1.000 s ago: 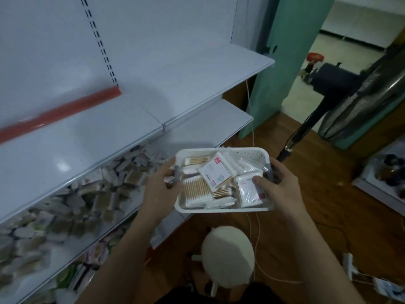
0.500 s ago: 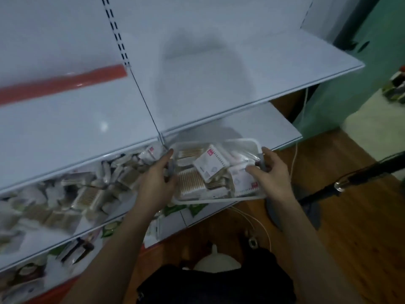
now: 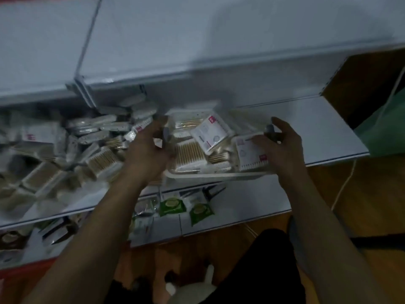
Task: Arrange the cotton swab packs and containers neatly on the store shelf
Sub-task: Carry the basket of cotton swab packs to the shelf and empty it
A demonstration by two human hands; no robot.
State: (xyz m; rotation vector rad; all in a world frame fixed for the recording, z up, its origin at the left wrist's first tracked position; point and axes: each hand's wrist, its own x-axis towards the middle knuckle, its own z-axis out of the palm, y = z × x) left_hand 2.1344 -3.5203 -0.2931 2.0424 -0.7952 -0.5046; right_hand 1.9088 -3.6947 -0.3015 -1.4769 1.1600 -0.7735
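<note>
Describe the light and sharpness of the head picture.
Head view: dim, with a broad shadow across the upper shelf; motion blur smears the packs at left; the tray, left hand and right hand are soft but readable.

Between your left hand [image 3: 151, 148] and right hand [image 3: 285, 148], a tray [image 3: 210, 175] is showing smooth white plastic, its swab packs [image 3: 190, 154] gleaming in glossy clear film. Beyond both hands the shelf [image 3: 317, 128] is looking like smooth, matt painted metal.

Frame centre: my left hand [image 3: 151, 148] and right hand [image 3: 285, 148] grip the ends of a tray [image 3: 210, 175] of swabs at the shelf [image 3: 317, 128] front; loose packs [image 3: 98, 139] heaped left.
</note>
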